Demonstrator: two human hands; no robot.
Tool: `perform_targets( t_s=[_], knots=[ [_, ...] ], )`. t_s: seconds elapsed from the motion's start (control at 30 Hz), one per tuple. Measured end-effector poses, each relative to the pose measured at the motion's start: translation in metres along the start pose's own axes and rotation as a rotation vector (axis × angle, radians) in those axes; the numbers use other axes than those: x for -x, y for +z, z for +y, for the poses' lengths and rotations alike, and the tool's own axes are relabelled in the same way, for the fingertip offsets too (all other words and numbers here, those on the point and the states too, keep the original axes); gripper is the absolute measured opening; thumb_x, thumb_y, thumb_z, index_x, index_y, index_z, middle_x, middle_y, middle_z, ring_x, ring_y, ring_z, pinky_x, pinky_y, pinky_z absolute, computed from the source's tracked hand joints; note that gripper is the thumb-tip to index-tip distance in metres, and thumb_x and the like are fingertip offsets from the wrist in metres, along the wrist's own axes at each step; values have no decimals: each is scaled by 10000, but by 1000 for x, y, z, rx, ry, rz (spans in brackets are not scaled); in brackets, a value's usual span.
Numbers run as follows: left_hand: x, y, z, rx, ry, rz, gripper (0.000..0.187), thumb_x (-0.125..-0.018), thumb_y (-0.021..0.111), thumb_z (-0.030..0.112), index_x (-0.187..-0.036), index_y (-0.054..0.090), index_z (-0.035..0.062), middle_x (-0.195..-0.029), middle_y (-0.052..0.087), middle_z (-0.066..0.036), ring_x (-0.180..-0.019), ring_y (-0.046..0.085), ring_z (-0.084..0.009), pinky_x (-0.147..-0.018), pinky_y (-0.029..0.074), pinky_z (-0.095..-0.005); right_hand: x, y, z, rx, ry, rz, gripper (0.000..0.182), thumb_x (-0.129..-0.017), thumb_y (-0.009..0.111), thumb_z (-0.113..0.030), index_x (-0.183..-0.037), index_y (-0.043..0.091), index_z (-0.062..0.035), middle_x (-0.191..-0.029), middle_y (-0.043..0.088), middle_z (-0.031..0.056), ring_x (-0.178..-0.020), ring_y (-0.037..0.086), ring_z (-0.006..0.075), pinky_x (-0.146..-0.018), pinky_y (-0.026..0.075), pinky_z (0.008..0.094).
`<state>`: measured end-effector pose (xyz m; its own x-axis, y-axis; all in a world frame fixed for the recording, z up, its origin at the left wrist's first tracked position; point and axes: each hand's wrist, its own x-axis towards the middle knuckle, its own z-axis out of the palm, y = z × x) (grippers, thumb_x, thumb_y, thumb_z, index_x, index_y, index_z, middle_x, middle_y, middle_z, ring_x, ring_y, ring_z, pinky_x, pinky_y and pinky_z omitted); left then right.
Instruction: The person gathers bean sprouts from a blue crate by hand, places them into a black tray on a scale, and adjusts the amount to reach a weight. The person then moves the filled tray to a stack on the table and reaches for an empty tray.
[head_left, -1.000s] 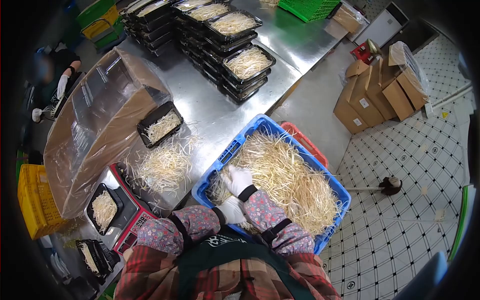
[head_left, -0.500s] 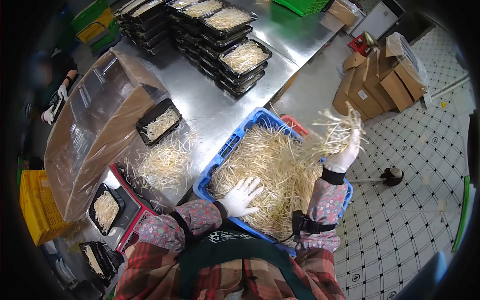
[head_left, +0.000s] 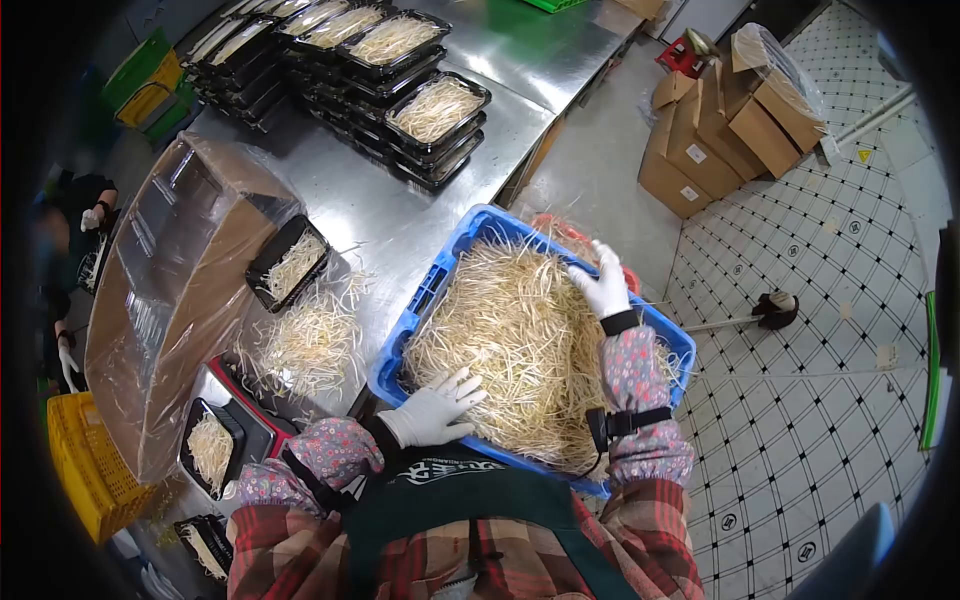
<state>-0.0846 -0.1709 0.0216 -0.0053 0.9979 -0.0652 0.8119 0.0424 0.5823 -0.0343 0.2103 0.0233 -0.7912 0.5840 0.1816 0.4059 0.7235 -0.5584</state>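
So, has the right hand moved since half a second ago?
Yes: judged against the blue crate, the right hand has moved leftward, from beyond the crate's right rim to over it.

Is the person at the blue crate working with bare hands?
No, white gloves cover both the left hand and the right hand.

A food-packing workroom: black trays [head_left: 432,152] of sprouts [head_left: 437,107] stacked toward the far edge of a steel worktop [head_left: 365,195], a scale [head_left: 258,438] by its near edge, and cardboard boxes [head_left: 705,140] beyond its right edge.
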Motion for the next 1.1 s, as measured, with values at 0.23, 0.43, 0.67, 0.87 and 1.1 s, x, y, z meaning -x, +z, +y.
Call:
perform_targets(
  t_s=[0.23,0.43,0.67,0.87,1.1],
  knots=[
    [24,-15,3,173,-46,189,281,-904,609,185,-1124,665,20,-1225,639,-167,-1187,564,-343,-1060,409,-435,131,45,-127,255,-330,-516,784,-784,708,-473,-1400,446,-64,-1454,425,205,-1389,342,376,-1101,290,570],
    [30,-34,-3,381,-355,426,207,-849,642,91,-1033,703,21,-1061,703,-157,-1045,651,-315,-948,497,-386,184,45,-131,141,-453,-515,858,-798,689,-486,-1479,338,-99,-1489,365,210,-1409,295,401,-1119,220,606],
    [-17,-25,-28,235,-289,325,527,-859,658,191,-1340,526,19,-1369,535,-199,-1310,471,-347,-1090,378,-390,118,23,-43,264,-86,-168,986,-772,674,-605,-1429,337,47,-1370,469,251,-1303,411,404,-1100,295,505],
    [-26,5,-30,-85,-221,-8,709,-874,619,353,-1441,377,3,-1478,407,-208,-1389,343,-396,-1146,284,-459,183,19,-105,348,-218,-375,1039,-698,697,-667,-1365,403,73,-1158,560,220,-1147,506,362,-1085,316,495],
    [1,-6,-24,110,-196,-16,694,-871,645,261,-1464,370,25,-1490,380,-235,-1409,325,-384,-1160,274,-405,214,17,-106,357,-263,-327,1135,-633,804,-555,-1444,298,57,-1330,464,257,-1285,420,398,-1136,261,502]
  ],
)
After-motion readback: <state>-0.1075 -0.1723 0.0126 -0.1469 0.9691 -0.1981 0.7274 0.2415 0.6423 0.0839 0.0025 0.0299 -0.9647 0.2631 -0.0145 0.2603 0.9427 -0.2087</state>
